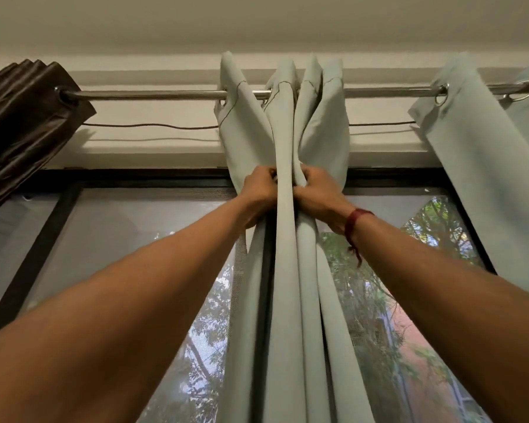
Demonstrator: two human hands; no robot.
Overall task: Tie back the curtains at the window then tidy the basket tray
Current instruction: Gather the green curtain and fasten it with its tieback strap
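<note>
**While our hands gripped the pale green curtain (287,285), it hung bunched at mid-rod**

Because we looked steeply upward, the curtain rod (165,94) ran across the view from 9 to 3 o'clock, close under the ceiling (257,22). The pale green curtain hung from it by its eyelets at 12 o'clock. Its folds were drawn into one narrow bundle that dropped to 6 o'clock in front of the window (119,239).

Our left hand (258,193) was clamped on the bundle's 9 o'clock side, fingers curled into the cloth. Our right hand (316,196) was clamped on its 3 o'clock side, fingers dug into a fold. The two hands sat close together, level with the top of the dark window frame (135,175), and one long fold ran down between them. A red thread band (356,222) circled our right wrist, with a loose end dangling.

At 10 o'clock a dark brown curtain (22,117) sat in tight pleats at the rod's end. At 2 o'clock a second pale panel (486,178) hung from the rod, well apart from the bundle. A thin wire (150,126) sagged along the wall just below the rod. Through the window's mesh we saw green leaves, and a reddish wall at 5 o'clock.
</note>
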